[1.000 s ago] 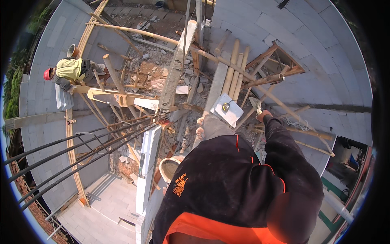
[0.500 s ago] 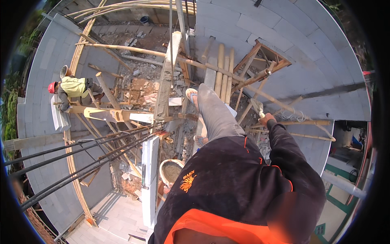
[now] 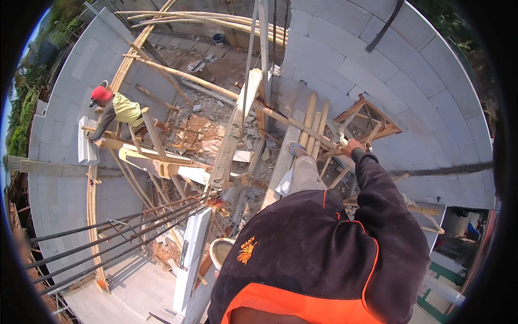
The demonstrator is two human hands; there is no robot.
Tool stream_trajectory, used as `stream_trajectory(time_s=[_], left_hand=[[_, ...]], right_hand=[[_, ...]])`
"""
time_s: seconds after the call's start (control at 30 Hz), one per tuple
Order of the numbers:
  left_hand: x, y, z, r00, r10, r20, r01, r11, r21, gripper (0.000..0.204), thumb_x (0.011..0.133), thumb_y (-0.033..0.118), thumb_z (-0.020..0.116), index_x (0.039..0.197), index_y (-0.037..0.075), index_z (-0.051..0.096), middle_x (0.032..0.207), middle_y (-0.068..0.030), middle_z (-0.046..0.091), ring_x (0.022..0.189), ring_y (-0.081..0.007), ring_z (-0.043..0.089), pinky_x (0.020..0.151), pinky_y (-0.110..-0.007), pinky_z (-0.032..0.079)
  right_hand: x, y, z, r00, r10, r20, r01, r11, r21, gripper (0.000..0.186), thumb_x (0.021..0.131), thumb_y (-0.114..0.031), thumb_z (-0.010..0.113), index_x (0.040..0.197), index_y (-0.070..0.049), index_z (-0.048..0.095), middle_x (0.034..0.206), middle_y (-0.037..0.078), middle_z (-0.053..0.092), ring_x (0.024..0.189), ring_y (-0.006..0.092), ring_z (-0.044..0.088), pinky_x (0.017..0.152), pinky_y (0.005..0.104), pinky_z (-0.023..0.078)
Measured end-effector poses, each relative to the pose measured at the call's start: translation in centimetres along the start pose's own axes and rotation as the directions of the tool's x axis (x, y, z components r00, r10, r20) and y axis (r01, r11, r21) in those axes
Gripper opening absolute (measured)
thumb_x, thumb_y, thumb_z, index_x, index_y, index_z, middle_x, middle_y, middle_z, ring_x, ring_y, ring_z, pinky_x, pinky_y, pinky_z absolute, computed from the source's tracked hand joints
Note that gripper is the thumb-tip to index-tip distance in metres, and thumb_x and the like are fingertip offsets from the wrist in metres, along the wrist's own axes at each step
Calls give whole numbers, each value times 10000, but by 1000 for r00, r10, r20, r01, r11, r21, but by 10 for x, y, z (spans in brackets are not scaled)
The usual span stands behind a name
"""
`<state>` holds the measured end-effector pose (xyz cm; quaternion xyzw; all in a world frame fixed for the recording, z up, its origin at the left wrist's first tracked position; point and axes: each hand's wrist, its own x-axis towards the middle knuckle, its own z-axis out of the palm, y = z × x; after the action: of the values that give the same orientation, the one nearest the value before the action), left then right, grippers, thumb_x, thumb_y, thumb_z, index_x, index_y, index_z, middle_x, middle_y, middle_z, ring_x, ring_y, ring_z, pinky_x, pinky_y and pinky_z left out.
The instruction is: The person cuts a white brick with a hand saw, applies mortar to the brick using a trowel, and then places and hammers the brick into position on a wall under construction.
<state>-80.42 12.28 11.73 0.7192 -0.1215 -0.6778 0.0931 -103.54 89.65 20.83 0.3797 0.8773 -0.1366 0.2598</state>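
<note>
My right hand reaches forward on the far side of my dark jacket, closed around the handle of what looks like a trowel. The trowel's grey, mortar-smeared blade points away from me, near bamboo poles and a wooden frame. My left hand is out of view. One sandaled foot stands on a long grey plank beside several bamboo poles.
A person in a red cap leans over white blocks at left. A handsaw lies on a beam. Steel rods jut out leftward. A bucket sits by my jacket. A wooden frame is set in the block wall; rubble lies below.
My body has moved forward along the plank and the view has turned. My right hand has carried the trowel forward, closer to the wooden frame. The other person remains bent at the blocks.
</note>
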Motion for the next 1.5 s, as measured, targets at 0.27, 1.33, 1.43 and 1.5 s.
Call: stream_trajectory(time_s=[0.27, 1.33, 1.43, 1.5], left_hand=[[-72, -90, 70, 990, 50, -134, -77, 975, -210, 242, 949, 330, 450, 877, 103, 497, 747, -2, 495, 707, -208, 553, 825, -538, 474], [-105, -413, 162, 977, -157, -145, 57, 845, -532, 318, 945, 381, 453, 1050, 87, 512, 946, -28, 529, 878, -199, 538, 897, -533, 427], [-86, -419, 140, 988, -138, -70, 74, 818, -571, 285, 929, 360, 465, 927, 84, 536, 838, -8, 528, 824, -192, 532, 892, -559, 415], [-77, -423, 136, 996, -55, -66, 11, 844, -537, 266, 902, 348, 521, 875, 83, 521, 770, 11, 513, 767, -182, 537, 845, -522, 449]], right_hand=[[201, -5, -53, 977, -5, 213, 36, 989, -144, 528, 826, -335, 649, 1229, 3, 599, 1231, 215, 627, 1155, 351, 602, 960, 428, 485], [441, -128, -283, 868, -439, 233, 497, 759, -421, 553, 742, -409, 751, 1027, 49, 629, 908, 214, 686, 825, 337, 689, 740, 414, 539], [440, -132, -280, 881, -405, 244, 473, 778, -414, 530, 736, -386, 770, 979, 61, 620, 803, 185, 677, 667, 292, 685, 600, 408, 543], [437, -147, -273, 874, -431, 223, 485, 777, -402, 504, 735, -368, 779, 941, 62, 616, 752, 164, 663, 583, 264, 663, 525, 396, 531]])
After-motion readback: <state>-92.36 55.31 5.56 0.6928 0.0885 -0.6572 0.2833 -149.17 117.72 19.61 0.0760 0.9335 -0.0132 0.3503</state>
